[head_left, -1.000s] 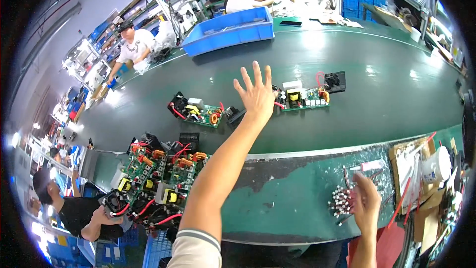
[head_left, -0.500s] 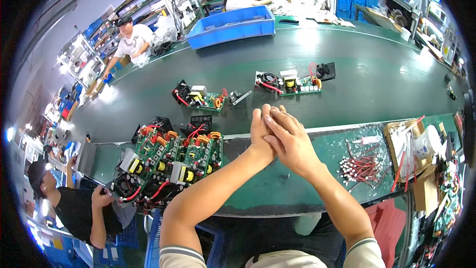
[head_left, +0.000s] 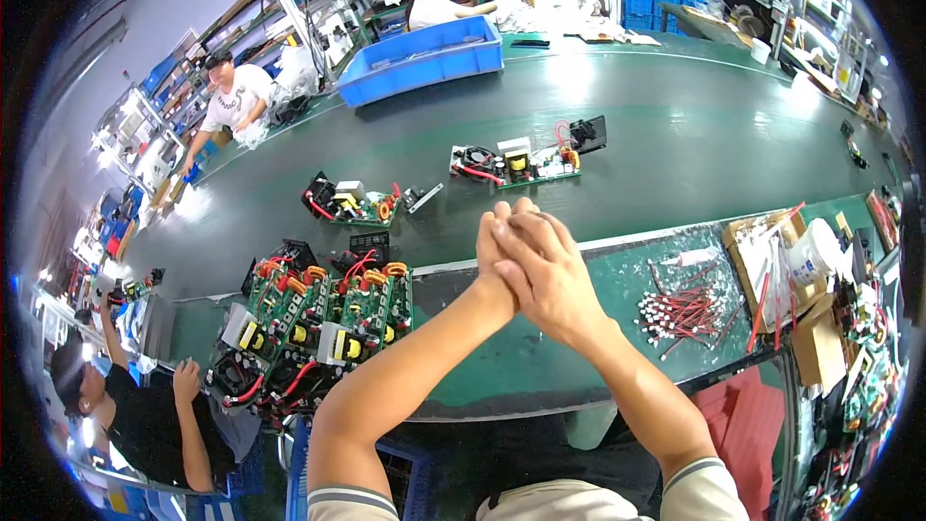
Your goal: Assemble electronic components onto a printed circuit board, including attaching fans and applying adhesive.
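Observation:
My left hand (head_left: 493,256) and my right hand (head_left: 546,275) are clasped together above the near edge of the conveyor belt. The right lies over the left, its fingers folded across it and partly hiding the left fingers. Both are closed, and no object shows in them. Beyond them on the belt lies a green circuit board (head_left: 529,166) with a fan and a black end plate. Farther left are another circuit board (head_left: 357,205) and a small metal bracket (head_left: 422,198). By my left forearm, several circuit boards (head_left: 318,318) with fans and red wires stand packed together on the bench.
Right of my hands lie a heap of red-and-black wires (head_left: 680,314) with white connectors, a cardboard box (head_left: 757,256) and a white tub (head_left: 812,251). A blue bin (head_left: 424,68) stands across the belt. Co-workers sit at the left and the far side.
The whole view has shifted, so most things appear farther left. My hands stay clasped. The co-worker at the left has raised a hand beside a circuit board.

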`<state>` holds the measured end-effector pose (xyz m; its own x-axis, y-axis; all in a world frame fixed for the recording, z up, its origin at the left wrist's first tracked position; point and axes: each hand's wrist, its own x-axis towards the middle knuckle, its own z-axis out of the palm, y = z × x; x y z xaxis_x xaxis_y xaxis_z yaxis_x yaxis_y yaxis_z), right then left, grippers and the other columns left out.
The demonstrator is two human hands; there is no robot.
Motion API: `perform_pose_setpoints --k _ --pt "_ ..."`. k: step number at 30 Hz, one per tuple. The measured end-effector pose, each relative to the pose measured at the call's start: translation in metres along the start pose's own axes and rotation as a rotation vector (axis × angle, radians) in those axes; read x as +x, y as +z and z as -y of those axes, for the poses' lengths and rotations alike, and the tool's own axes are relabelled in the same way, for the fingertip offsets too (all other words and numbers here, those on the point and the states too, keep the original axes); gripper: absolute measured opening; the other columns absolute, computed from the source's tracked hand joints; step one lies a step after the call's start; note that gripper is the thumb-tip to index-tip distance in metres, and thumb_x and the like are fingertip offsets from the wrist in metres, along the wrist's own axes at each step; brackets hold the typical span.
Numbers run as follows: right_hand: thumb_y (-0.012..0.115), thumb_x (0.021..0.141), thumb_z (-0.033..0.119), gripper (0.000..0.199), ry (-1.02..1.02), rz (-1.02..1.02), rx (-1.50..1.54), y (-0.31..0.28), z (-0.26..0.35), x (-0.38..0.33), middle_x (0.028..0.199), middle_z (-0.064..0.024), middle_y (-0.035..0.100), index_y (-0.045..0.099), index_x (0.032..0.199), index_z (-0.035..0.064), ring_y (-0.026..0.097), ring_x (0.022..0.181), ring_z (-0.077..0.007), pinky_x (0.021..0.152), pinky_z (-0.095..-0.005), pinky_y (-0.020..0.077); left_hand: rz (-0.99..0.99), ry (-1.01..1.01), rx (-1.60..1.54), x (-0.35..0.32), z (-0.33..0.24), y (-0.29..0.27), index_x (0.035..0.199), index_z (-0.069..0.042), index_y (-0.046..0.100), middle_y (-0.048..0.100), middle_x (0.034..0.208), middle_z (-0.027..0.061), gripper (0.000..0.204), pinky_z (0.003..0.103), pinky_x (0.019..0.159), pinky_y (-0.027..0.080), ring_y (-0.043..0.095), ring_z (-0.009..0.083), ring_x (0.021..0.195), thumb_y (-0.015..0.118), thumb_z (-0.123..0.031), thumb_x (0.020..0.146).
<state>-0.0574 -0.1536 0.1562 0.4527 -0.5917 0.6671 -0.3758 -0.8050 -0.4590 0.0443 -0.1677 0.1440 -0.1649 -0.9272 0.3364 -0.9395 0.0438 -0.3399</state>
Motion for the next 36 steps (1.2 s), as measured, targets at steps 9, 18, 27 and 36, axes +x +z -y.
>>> perform_pose_setpoints --k 9,18,27,36 --pt "0.063 0.092 0.006 0.042 0.087 0.036 0.334 -0.012 -0.015 -0.024 0.139 -0.0217 0.051 0.055 0.133 0.0007 0.053 0.127 -0.0385 0.105 -0.0431 0.0448 -0.152 -0.004 -0.063 -0.004 0.008 0.018 0.095 -0.011 0.061 0.050 0.095 0.0039 0.018 0.035 0.072 0.037 0.046 0.0219 0.088 0.060 -0.022 0.080" --pt "0.050 0.100 0.032 0.047 -0.082 0.141 0.049 0.024 -0.015 0.025 0.146 -0.0198 0.047 0.052 0.137 0.0029 0.038 0.139 -0.0383 0.115 -0.0531 0.0260 0.155 -0.044 0.021 0.009 0.011 0.123 0.083 -0.017 0.060 0.057 0.101 0.0073 0.007 0.043 0.079 0.042 0.048 0.0325 0.113 0.059 -0.025 0.083" --pt "0.056 0.097 0.023 0.042 -0.241 0.212 0.201 0.054 0.011 0.067 0.136 -0.0220 0.056 0.056 0.129 -0.0033 0.045 0.135 -0.0396 0.112 -0.0487 0.0341 0.139 -0.019 0.011 0.009 0.099 0.019 0.089 -0.013 0.068 0.054 0.100 0.0100 0.028 0.044 0.076 0.037 0.050 0.0286 0.091 0.059 -0.039 0.082" --pt "0.058 0.092 0.001 0.045 -0.011 0.107 0.431 0.082 0.016 0.092 0.130 -0.0210 0.060 0.047 0.136 -0.0020 0.058 0.122 -0.0360 0.103 -0.0403 0.0462 0.355 -0.045 0.198 0.001 0.134 0.013 0.101 -0.016 0.069 0.054 0.108 0.0074 0.026 0.040 0.081 0.037 0.049 0.0224 0.097 0.062 -0.036 0.085"
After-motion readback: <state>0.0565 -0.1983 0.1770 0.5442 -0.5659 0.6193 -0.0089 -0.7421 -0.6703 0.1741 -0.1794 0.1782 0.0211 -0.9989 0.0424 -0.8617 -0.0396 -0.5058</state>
